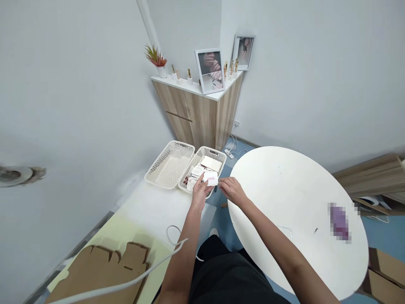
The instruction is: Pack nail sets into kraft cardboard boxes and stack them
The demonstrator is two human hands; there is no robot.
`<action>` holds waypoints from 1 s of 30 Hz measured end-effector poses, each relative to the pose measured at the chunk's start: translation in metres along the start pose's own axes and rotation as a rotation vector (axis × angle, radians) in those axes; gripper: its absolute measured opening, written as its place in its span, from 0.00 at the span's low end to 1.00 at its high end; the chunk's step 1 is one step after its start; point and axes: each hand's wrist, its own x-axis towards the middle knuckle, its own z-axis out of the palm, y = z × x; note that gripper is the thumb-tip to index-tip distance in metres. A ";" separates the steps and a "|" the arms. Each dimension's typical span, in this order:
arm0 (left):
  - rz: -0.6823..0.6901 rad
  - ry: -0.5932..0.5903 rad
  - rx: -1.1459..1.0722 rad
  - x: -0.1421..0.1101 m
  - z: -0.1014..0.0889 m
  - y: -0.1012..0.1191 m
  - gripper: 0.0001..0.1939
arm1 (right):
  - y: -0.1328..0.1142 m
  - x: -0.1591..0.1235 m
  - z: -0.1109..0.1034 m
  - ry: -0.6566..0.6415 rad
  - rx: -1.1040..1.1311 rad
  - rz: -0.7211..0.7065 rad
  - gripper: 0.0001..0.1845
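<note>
Head view: the left hand (200,195) is closed, and its fingers pinch a white card with pink marks (210,178) near the edge, so the card stays flat. The card is above a cream plastic basket with holes (215,153), full of flat cards and small boxes (198,171). The right hand (233,190) is half open, near the card, over the edge of a round white tabletop (278,202).

A white card (211,178) carries a pink streak. Both lattice-patterned baskets (158,164) are cream, the round bench (294,211) is white with a blurred purple patch (339,221), the cabinet (198,120) shows pale wood grain, and the floor (379,232) is blue.
</note>
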 end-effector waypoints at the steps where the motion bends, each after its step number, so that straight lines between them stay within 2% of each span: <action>1: 0.003 -0.008 0.007 -0.002 0.002 -0.002 0.35 | 0.001 -0.003 -0.001 0.012 0.012 0.023 0.14; 3: 0.004 -0.022 0.027 -0.005 0.005 -0.006 0.35 | 0.000 -0.007 0.000 0.045 0.101 0.112 0.19; 6: 0.004 -0.063 0.081 -0.010 0.002 -0.011 0.36 | 0.003 -0.005 0.012 0.119 0.400 0.403 0.26; 9: 0.026 -0.108 0.180 -0.010 -0.010 -0.016 0.35 | 0.014 0.007 0.032 0.089 0.722 0.664 0.19; 12: 0.173 0.002 0.385 -0.003 -0.030 -0.018 0.30 | 0.034 0.031 0.047 0.080 0.851 0.762 0.15; 15: 0.436 0.149 0.754 0.007 -0.057 -0.017 0.21 | 0.057 0.062 0.053 0.153 0.762 0.851 0.14; 17: 0.595 0.158 0.989 0.015 -0.073 -0.017 0.17 | 0.068 0.082 0.054 0.145 0.598 0.893 0.13; 20: 0.727 0.118 1.209 0.024 -0.092 -0.020 0.17 | 0.073 0.101 0.057 0.101 0.229 0.837 0.18; 23: 0.795 0.080 1.338 0.030 -0.102 -0.026 0.16 | 0.060 0.110 0.065 -0.074 -0.023 0.701 0.19; 28: 0.855 0.059 1.440 0.033 -0.109 -0.031 0.17 | 0.021 0.115 0.089 -0.625 -0.086 0.510 0.10; 30: 0.861 0.062 1.456 0.034 -0.110 -0.030 0.17 | 0.010 0.114 0.098 -0.785 -0.112 0.436 0.09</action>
